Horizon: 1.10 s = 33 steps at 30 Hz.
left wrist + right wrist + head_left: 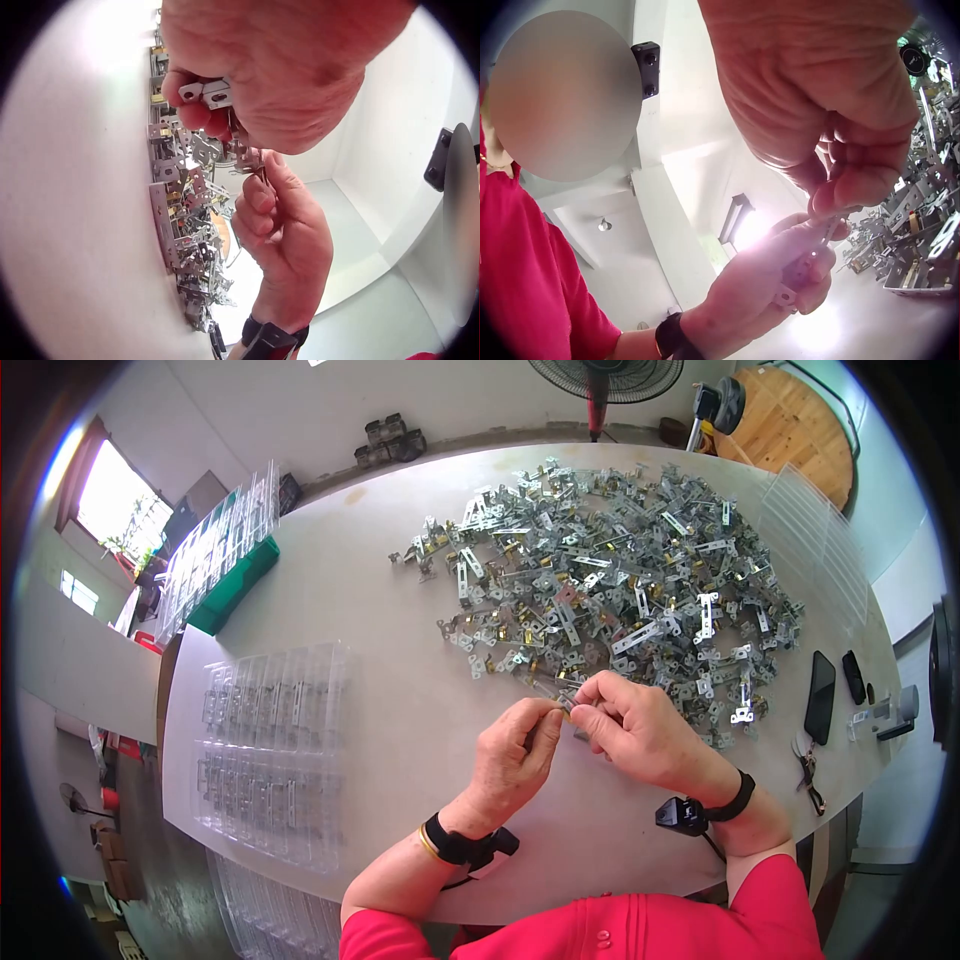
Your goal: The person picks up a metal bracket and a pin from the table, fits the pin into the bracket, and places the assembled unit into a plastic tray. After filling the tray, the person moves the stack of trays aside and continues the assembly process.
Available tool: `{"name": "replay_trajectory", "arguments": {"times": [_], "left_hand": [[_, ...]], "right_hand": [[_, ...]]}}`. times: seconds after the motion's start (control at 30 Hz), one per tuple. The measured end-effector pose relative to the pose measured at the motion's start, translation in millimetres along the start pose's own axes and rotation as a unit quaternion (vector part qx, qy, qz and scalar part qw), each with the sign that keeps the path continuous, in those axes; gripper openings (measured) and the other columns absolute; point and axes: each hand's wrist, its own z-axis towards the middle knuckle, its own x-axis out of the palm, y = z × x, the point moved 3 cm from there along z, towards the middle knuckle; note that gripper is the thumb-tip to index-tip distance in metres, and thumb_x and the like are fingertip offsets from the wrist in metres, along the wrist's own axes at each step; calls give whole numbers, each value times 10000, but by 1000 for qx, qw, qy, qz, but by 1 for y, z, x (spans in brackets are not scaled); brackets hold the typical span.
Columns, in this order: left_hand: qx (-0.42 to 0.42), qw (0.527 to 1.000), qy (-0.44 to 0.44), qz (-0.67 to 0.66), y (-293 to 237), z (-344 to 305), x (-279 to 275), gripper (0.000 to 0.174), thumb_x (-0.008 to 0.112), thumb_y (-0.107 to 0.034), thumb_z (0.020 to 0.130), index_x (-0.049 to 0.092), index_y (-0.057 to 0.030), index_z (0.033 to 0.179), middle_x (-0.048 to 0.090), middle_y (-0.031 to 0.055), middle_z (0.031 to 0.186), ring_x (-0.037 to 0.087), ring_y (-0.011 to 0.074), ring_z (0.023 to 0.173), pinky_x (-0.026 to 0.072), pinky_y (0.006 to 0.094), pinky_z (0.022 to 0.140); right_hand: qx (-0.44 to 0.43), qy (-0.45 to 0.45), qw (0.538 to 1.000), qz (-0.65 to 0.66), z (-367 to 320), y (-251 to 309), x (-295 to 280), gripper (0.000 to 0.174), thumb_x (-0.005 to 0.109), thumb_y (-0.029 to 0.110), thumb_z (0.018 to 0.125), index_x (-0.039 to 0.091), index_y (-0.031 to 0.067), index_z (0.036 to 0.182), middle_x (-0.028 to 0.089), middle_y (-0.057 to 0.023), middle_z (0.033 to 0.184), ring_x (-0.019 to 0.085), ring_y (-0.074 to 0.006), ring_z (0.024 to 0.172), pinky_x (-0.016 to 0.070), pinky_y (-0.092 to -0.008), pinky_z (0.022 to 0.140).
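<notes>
Both hands meet over the table at the near edge of a heap of metal brackets (610,575). My left hand (512,760) holds a metal bracket (217,96) in its curled fingers. A flat end with holes sticks out past those fingers. The right hand (645,735), opposite, pinches the bracket's other end between thumb and fingers, seen in the left wrist view. In the right wrist view the left hand (769,274) lies below the right hand (832,112), fingertips close together. Fingers hide much of the bracket.
Clear plastic trays (270,750) with brackets in rows lie at the left. More clear trays (225,525) rest on a green bin (235,585) behind. On the right are a phone (820,695), pliers (808,775) and another clear tray (815,545). A fan (600,375) stands beyond the table.
</notes>
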Motion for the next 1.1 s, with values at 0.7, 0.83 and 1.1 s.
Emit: {"name": "replay_trajectory", "arguments": {"times": [0.7,0.83,1.1], "left_hand": [[-199,954,46,-218,10,1,-6,145,589,-164,1032,637,-31,998,580,-23,754,532,70,612,413,228,531],[-226,929,9,-294,17,3,-10,188,560,-220,1051,617,-45,1017,554,-9,740,486,63,577,372,213,504],[-216,928,-3,-302,17,3,-9,188,564,-217,1051,613,-37,1035,554,-16,737,481,54,572,374,206,500]], "right_hand": [[10,-91,995,-35,-2,12,-17,138,621,157,974,564,38,934,631,-128,636,645,-308,563,477,-395,532],[-43,-80,991,-101,-3,12,-13,118,616,147,969,570,39,958,650,-130,669,665,-302,596,490,-388,552],[-61,-37,992,-101,-2,6,-7,105,614,135,952,577,41,980,652,-144,681,675,-321,624,493,-401,560]]}}
